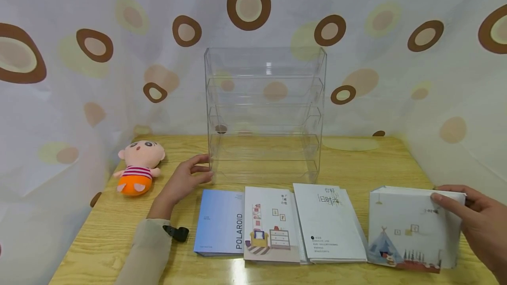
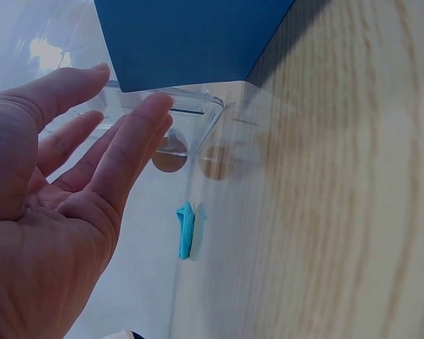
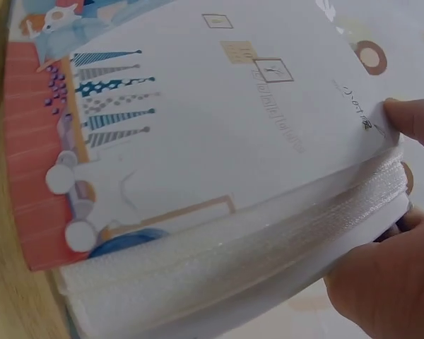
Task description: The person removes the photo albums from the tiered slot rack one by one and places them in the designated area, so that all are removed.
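Note:
My left hand [image 1: 186, 181] is at the lower left side of a clear acrylic rack [image 1: 264, 78] with several tiers. Its fingers [image 2: 131, 152] are loosely bent, fingertips right at the rack's edge. At the right, my right hand [image 1: 485, 221] grips a thick white photo album [image 1: 416, 223] by its upper right corner, thumb on the cover. A tent drawing decorates that cover, and its clear sleeves [image 3: 233, 261] show along the open side. This album is slightly tilted, its lower edge near the table.
In front of the rack lie a blue POLAROID album [image 1: 219, 223], a white album with a furniture drawing [image 1: 269, 219], and another white album [image 1: 328, 223]. A plush doll [image 1: 138, 168] sits at the left of the wooden table [image 1: 356, 166]. Patterned cloth [image 1: 277, 25] encloses the back and sides.

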